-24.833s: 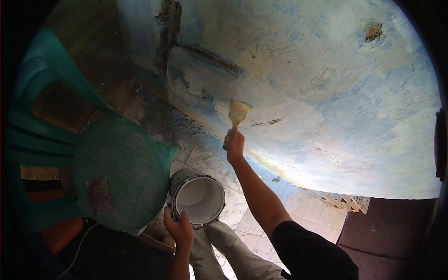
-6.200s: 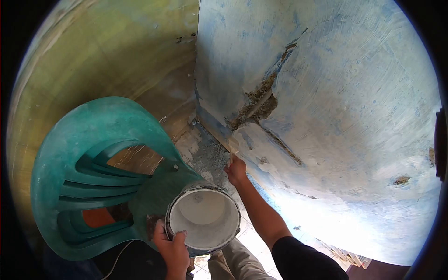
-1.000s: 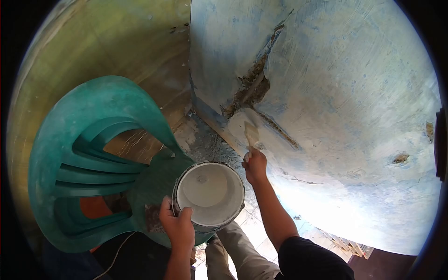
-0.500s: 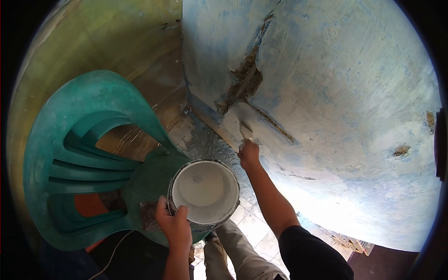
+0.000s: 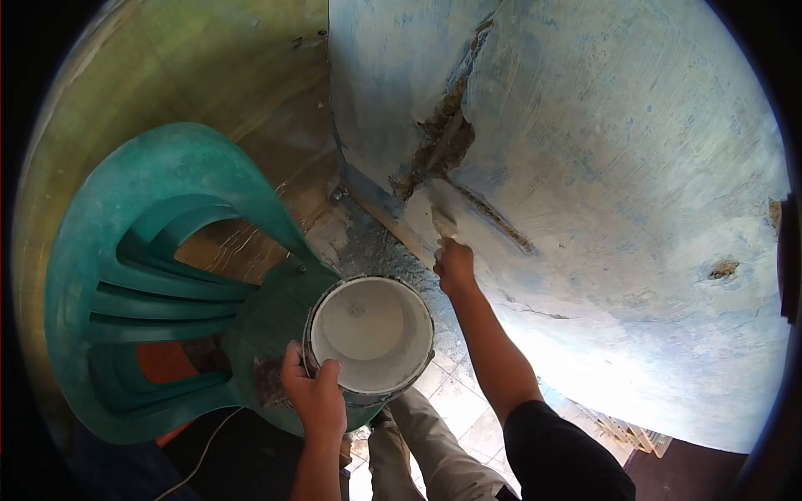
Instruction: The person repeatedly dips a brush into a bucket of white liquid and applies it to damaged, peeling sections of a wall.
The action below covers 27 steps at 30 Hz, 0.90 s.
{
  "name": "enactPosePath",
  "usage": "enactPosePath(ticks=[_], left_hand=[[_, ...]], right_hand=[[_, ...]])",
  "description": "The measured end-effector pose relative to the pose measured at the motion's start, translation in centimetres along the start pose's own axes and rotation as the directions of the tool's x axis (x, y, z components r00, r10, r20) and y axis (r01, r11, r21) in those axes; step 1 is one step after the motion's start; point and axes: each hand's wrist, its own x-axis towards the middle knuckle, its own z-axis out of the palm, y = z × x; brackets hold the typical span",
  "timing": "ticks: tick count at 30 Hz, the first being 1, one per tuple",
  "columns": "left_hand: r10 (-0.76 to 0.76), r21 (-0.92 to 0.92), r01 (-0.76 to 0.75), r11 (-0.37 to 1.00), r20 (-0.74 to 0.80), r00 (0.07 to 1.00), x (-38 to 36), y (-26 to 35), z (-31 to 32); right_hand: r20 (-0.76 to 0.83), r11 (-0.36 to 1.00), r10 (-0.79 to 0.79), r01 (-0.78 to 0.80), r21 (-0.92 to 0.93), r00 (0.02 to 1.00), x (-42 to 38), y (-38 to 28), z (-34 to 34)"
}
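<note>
My left hand (image 5: 316, 386) grips the near-left rim of a white bucket (image 5: 418, 359), thumb at the edge. Pale white material lies in the bottom of the bucket, which is over the seat of a green plastic chair (image 5: 180, 154). In my right hand (image 5: 455, 265) is a putty knife (image 5: 444, 222), its handle mostly hidden by my fingers. The blade lies against the pale blue wall (image 5: 601, 167), just below a rough broken patch (image 5: 447, 146) where the plaster is gone. A narrow groove (image 5: 493, 215) runs down and right from that patch.
Dusty floor and rubble (image 5: 376, 242) show between the chair and the wall. A yellowish wall (image 5: 192, 75) rises behind the chair. Light floor tiles (image 5: 455, 397) lie by my legs (image 5: 434, 451). A thin cable (image 5: 200, 459) hangs at lower left. The wall has a small hole (image 5: 723, 269).
My right hand and the putty knife have shifted slightly right and down along the wall. The bucket appears a little higher and further right; my left hand still grips it.
</note>
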Motion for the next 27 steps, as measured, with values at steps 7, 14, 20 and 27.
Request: enactPosePath(ticks=[7, 14, 20, 27], left_hand=[[-0.035, 0.015, 0.035, 0.999, -0.005, 0.999, 0.1, 0.6, 0.2], [-0.029, -0.051, 0.029, 0.998, 0.000, 1.000, 0.3, -0.4, 0.0], [-0.020, -0.024, 0.019, 1.000, -0.034, 0.999, 0.3, -0.6, -0.6], [-0.040, -0.003, 0.040, 0.999, 0.042, 0.998, 0.6, -0.8, -0.4]], right_hand=[[0.096, 0.986, 0.159, -0.153, -0.068, 0.983, -0.7, 1.3, -0.6], [0.008, 0.962, 0.206, -0.204, 0.179, 0.979, 6.0, 0.3, 0.6], [0.082, 0.998, 0.063, -0.065, 0.022, 0.995, -3.9, -1.5, 0.0], [0.120, 0.945, 0.194, -0.218, 0.242, 0.974, 4.2, -0.7, 1.3]])
